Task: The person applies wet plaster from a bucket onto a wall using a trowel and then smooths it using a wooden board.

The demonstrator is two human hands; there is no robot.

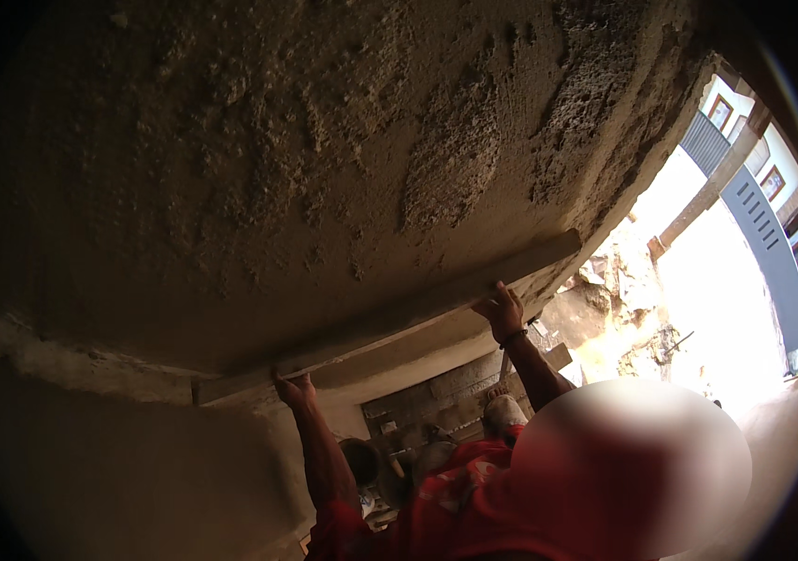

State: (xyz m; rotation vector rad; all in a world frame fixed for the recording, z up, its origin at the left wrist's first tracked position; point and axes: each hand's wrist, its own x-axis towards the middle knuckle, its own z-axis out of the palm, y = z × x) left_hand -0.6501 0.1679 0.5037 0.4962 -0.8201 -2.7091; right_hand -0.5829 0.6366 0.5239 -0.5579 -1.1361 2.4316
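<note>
A long straight board (385, 326) lies along the rough mortar-covered surface (324, 140) above me, near its lower edge in the view. My left hand (296, 389) grips the board toward its left end, fingers curled at its edge. My right hand (503, 309), with a dark band at the wrist, holds the board farther right and higher in the picture. My red sleeves and shirt (455, 505) fill the bottom middle, and part of the lower right is blurred out.
Dark buckets (361, 463) and stacked grey blocks (417, 407) are below. At right, a bright opening shows rubble (614, 285), an upright post (712, 192), a grey-blue wall (763, 271) and a building with windows (773, 182). A plastered wall (128, 467) is at lower left.
</note>
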